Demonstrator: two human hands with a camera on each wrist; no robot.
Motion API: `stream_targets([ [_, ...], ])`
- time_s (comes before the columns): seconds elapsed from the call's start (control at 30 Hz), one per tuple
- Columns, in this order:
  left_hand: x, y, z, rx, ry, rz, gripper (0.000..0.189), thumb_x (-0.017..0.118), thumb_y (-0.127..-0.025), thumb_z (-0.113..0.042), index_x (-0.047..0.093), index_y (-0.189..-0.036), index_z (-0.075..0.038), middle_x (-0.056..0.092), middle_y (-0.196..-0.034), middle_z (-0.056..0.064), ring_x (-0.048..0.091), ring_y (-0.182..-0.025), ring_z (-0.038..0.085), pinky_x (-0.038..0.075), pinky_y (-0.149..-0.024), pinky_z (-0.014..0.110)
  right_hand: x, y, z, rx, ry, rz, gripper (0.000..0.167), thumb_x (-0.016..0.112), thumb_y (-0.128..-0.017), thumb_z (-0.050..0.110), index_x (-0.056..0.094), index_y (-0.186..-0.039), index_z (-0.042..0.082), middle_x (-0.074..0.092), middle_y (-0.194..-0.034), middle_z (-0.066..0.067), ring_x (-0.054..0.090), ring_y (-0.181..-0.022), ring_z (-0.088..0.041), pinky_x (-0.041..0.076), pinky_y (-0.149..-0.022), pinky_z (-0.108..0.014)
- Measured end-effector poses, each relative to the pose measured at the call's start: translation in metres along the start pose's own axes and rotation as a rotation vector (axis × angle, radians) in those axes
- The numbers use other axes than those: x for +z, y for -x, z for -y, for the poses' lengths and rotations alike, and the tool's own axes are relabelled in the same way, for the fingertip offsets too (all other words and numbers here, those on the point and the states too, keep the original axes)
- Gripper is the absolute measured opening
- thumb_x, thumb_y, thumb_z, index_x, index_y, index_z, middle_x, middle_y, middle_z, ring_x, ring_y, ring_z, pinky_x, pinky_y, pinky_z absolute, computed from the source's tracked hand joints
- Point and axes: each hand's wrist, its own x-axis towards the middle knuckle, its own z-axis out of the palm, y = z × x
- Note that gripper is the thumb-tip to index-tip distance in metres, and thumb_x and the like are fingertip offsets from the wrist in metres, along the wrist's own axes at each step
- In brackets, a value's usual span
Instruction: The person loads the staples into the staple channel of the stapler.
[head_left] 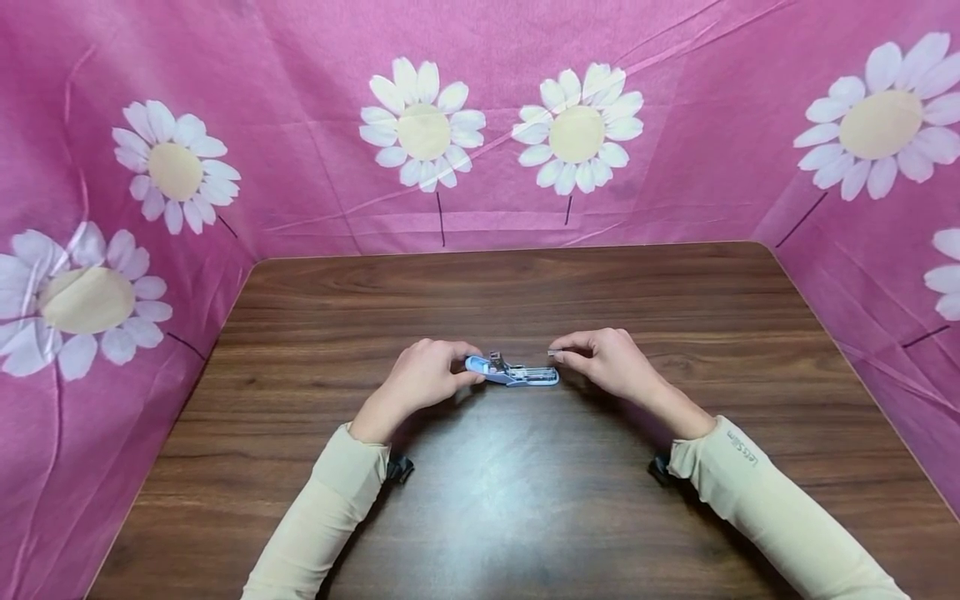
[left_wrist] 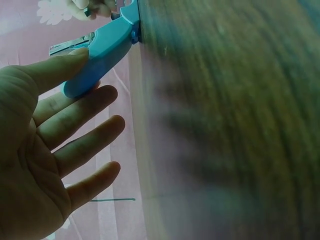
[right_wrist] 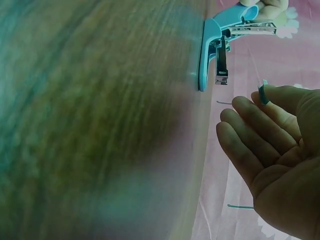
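Observation:
A light blue stapler [head_left: 534, 377] lies opened out on the table, its metal magazine and inner parts showing. My left hand [head_left: 424, 375] pinches the blue cover end between thumb and forefinger. The other left fingers [left_wrist: 82, 152] spread out loosely below it in the left wrist view. To the right of the stapler, my right hand [head_left: 611, 367] pinches a small strip of staples [right_wrist: 263, 93] between thumb and forefinger. That strip is apart from the magazine [right_wrist: 221, 65], a short way off its front end. The remaining right fingers are slightly bent and hold nothing.
The brown wood-grain table [head_left: 480, 517] carries the stapler near its middle. A pink cloth [head_left: 495, 225] with white daisies stands along the back and both sides. Dark wrist straps [head_left: 401, 469] show at both sleeve cuffs.

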Motion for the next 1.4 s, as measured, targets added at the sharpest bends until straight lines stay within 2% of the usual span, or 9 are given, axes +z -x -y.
stream_targets([
  [0.1, 0.000, 0.000, 0.000, 0.003, -0.004, 0.000, 0.027, 0.078, -0.087, -0.044, 0.076, -0.111, -0.032, 0.073, -0.087, -0.013, 0.050, -0.066, 0.013, 0.049, -0.067, 0.036, 0.002, -0.001, 0.000, -0.001, -0.007, 0.002, 0.013, 0.071, -0.096, 0.028, 0.080, -0.104, 0.024, 0.079, -0.101, 0.005, 0.073, -0.099, -0.014, 0.057, -0.085, -0.042],
  [0.33, -0.001, 0.000, -0.002, 0.007, 0.004, 0.004, 0.026, 0.078, -0.087, -0.042, 0.076, -0.110, -0.031, 0.070, -0.081, -0.013, 0.048, -0.064, 0.013, 0.047, -0.064, 0.034, 0.004, -0.001, 0.000, -0.013, 0.001, -0.019, 0.011, 0.071, -0.095, 0.026, 0.079, -0.103, 0.025, 0.079, -0.098, 0.007, 0.069, -0.086, -0.006, 0.056, -0.081, -0.039],
  [0.57, -0.001, 0.000, -0.002, -0.001, -0.001, 0.004, 0.026, 0.078, -0.088, -0.043, 0.076, -0.111, -0.032, 0.069, -0.080, -0.014, 0.048, -0.064, 0.012, 0.046, -0.063, 0.034, 0.007, -0.003, 0.001, -0.047, 0.011, 0.025, 0.010, 0.073, -0.094, 0.024, 0.079, -0.103, 0.023, 0.078, -0.089, 0.011, 0.063, -0.074, -0.002, 0.054, -0.076, -0.034],
  [0.73, 0.000, 0.000, -0.001, 0.000, 0.001, 0.012, 0.027, 0.077, -0.088, -0.043, 0.076, -0.111, -0.031, 0.070, -0.083, -0.013, 0.050, -0.065, 0.013, 0.047, -0.065, 0.035, 0.012, -0.004, 0.003, -0.059, 0.016, 0.059, 0.011, 0.072, -0.094, 0.024, 0.078, -0.103, 0.022, 0.079, -0.092, 0.010, 0.067, -0.081, 0.000, 0.055, -0.076, -0.032],
  [1.03, 0.000, 0.001, 0.000, -0.016, 0.009, -0.001, 0.026, 0.078, -0.087, -0.043, 0.076, -0.110, -0.031, 0.073, -0.088, -0.014, 0.052, -0.067, 0.012, 0.049, -0.066, 0.036, 0.017, -0.007, 0.008, -0.087, 0.041, 0.106, 0.014, 0.071, -0.095, 0.024, 0.079, -0.105, 0.018, 0.079, -0.096, 0.007, 0.064, -0.077, 0.000, 0.051, -0.077, -0.033],
  [1.27, -0.001, 0.000, 0.000, -0.027, -0.003, 0.009, 0.024, 0.079, -0.085, -0.045, 0.077, -0.106, -0.034, 0.071, -0.081, -0.017, 0.051, -0.065, 0.012, 0.044, -0.062, 0.034, 0.020, -0.006, 0.009, -0.098, 0.078, 0.103, 0.015, 0.072, -0.095, 0.024, 0.079, -0.106, 0.017, 0.079, -0.098, 0.005, 0.070, -0.086, -0.006, 0.055, -0.080, -0.039],
  [1.4, -0.002, -0.002, 0.000, -0.023, -0.013, 0.002, 0.024, 0.079, -0.085, -0.047, 0.077, -0.106, -0.034, 0.072, -0.084, -0.018, 0.050, -0.063, 0.011, 0.043, -0.060, 0.032, 0.019, -0.006, 0.009, -0.121, 0.101, 0.087, 0.014, 0.072, -0.094, 0.022, 0.079, -0.105, 0.016, 0.080, -0.098, 0.004, 0.071, -0.086, -0.009, 0.056, -0.080, -0.041],
])
